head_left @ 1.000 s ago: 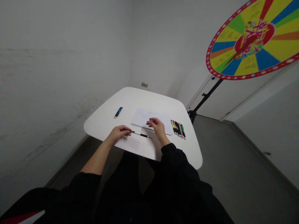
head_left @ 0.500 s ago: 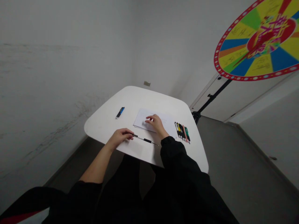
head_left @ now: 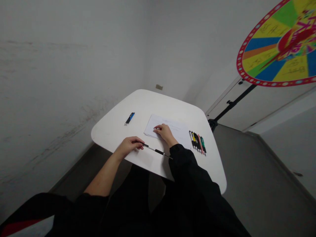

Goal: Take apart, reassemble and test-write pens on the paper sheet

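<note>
My left hand (head_left: 130,146) is closed around the dark end of a pen (head_left: 159,151) near the front edge of the table. The pen points right, its thin refill sticking bare out of the front beyond the black grip. Over the sheets of paper (head_left: 181,131), my right hand (head_left: 165,133) pinches a small silvery piece (head_left: 155,128) that looks like a pen tip. Its fingertips are close to the paper, but I cannot tell whether they touch it. Faint writing shows on the top sheet.
Several pens (head_left: 197,143) lie side by side right of the paper on the white table (head_left: 116,131). Blue and black pens (head_left: 129,118) lie at the left. Behind the table's right side stands a colourful prize wheel (head_left: 274,49) on a black stand (head_left: 230,104). Walls rise left and behind.
The view has shifted slightly, so the table and wheel appear farther right. My right hand's fingers have closed closer together and lowered toward the paper. My left hand still holds the pen.
</note>
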Demonstrator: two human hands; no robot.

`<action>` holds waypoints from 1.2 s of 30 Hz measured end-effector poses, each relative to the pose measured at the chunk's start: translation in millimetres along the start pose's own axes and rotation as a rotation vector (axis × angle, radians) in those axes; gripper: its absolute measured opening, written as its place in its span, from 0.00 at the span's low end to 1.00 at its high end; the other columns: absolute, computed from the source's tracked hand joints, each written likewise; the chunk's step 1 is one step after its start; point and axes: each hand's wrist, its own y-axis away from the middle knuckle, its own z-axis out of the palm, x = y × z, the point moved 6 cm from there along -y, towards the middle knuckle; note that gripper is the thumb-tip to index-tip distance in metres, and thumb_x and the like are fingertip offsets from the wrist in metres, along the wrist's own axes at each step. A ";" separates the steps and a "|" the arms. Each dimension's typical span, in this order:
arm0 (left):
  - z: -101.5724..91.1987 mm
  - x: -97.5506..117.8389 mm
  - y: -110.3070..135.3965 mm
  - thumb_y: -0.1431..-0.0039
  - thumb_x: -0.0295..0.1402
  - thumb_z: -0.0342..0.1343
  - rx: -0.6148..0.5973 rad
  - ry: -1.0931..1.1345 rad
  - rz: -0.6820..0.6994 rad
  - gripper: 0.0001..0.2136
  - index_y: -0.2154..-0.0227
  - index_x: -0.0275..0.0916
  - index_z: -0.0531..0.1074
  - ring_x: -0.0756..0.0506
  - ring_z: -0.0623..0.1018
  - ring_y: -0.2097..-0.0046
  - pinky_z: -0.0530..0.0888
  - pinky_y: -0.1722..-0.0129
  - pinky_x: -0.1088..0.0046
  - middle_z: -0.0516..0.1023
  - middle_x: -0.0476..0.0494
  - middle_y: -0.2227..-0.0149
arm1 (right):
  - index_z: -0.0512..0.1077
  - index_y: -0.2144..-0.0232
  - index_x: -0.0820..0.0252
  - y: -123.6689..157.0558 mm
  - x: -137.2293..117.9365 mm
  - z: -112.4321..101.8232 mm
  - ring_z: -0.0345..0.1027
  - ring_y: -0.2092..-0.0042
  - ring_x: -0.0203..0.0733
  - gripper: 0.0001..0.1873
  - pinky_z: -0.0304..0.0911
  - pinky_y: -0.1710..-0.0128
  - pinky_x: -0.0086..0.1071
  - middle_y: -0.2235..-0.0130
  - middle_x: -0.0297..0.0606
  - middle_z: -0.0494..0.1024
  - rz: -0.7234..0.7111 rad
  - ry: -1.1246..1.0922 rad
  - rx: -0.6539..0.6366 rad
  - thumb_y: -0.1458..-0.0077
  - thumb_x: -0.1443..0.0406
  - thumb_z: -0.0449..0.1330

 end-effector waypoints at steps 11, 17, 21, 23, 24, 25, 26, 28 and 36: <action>-0.6 -0.1 0.1 0.52 0.36 0.68 0.012 -0.008 0.001 0.11 0.65 0.38 0.82 0.43 0.82 0.67 0.78 0.63 0.65 0.83 0.43 0.73 | 0.85 0.62 0.55 1.3 1.7 1.0 0.66 0.66 0.40 0.10 0.60 0.60 0.34 0.69 0.34 0.74 0.000 -0.019 0.021 0.48 0.62 0.72; -1.5 2.4 0.9 0.52 0.35 0.68 0.011 -0.009 0.003 0.11 0.65 0.37 0.82 0.44 0.82 0.68 0.77 0.64 0.67 0.83 0.42 0.73 | 0.85 0.62 0.55 1.9 0.8 -0.6 0.67 0.66 0.40 0.11 0.60 0.59 0.34 0.69 0.35 0.75 -0.005 -0.021 0.022 0.50 0.61 0.73; -1.4 2.6 1.2 0.52 0.34 0.67 0.017 -0.009 0.003 0.10 0.65 0.38 0.83 0.44 0.81 0.68 0.76 0.65 0.68 0.83 0.42 0.72 | 0.85 0.62 0.55 2.5 0.8 -1.5 0.68 0.65 0.41 0.11 0.61 0.59 0.34 0.69 0.35 0.76 -0.011 -0.015 0.034 0.50 0.62 0.73; -1.5 2.4 1.4 0.51 0.35 0.67 0.021 -0.021 0.002 0.11 0.65 0.38 0.83 0.44 0.81 0.68 0.76 0.66 0.68 0.83 0.42 0.72 | 0.85 0.63 0.55 2.9 0.1 -2.3 0.69 0.65 0.41 0.10 0.62 0.58 0.35 0.68 0.37 0.78 -0.014 -0.015 0.039 0.50 0.62 0.73; -1.6 2.4 1.6 0.51 0.35 0.67 0.022 -0.026 0.003 0.11 0.65 0.38 0.82 0.44 0.81 0.68 0.76 0.66 0.68 0.83 0.42 0.72 | 0.85 0.63 0.55 3.1 -0.4 -2.8 0.69 0.64 0.42 0.10 0.63 0.58 0.35 0.68 0.37 0.78 -0.014 -0.018 0.040 0.50 0.63 0.74; -1.6 2.5 1.8 0.52 0.36 0.67 0.021 -0.029 0.004 0.11 0.65 0.38 0.82 0.43 0.81 0.67 0.76 0.66 0.68 0.83 0.42 0.72 | 0.85 0.63 0.56 3.3 -1.0 -3.4 0.70 0.64 0.42 0.10 0.63 0.57 0.36 0.67 0.38 0.79 -0.014 -0.023 0.039 0.50 0.63 0.74; -1.4 2.7 2.0 0.52 0.37 0.67 0.018 -0.030 0.005 0.12 0.65 0.38 0.82 0.43 0.81 0.67 0.76 0.65 0.67 0.83 0.42 0.72 | 0.85 0.63 0.56 3.6 -1.4 -4.1 0.70 0.64 0.43 0.10 0.64 0.57 0.36 0.67 0.38 0.80 -0.013 -0.031 0.037 0.51 0.64 0.74; -1.4 3.4 2.4 0.52 0.37 0.68 0.016 -0.027 0.007 0.12 0.65 0.38 0.82 0.43 0.81 0.67 0.76 0.64 0.66 0.83 0.42 0.72 | 0.85 0.64 0.55 4.4 -2.0 -5.9 0.71 0.64 0.43 0.10 0.65 0.56 0.37 0.66 0.39 0.81 -0.015 -0.050 0.037 0.52 0.64 0.74; -0.7 3.9 2.2 0.53 0.35 0.68 0.021 -0.006 0.005 0.11 0.66 0.38 0.82 0.44 0.81 0.68 0.76 0.64 0.67 0.83 0.43 0.73 | 0.84 0.68 0.53 8.2 -0.6 -12.9 0.71 0.65 0.43 0.08 0.66 0.52 0.40 0.68 0.37 0.82 -0.037 -0.167 0.065 0.55 0.65 0.75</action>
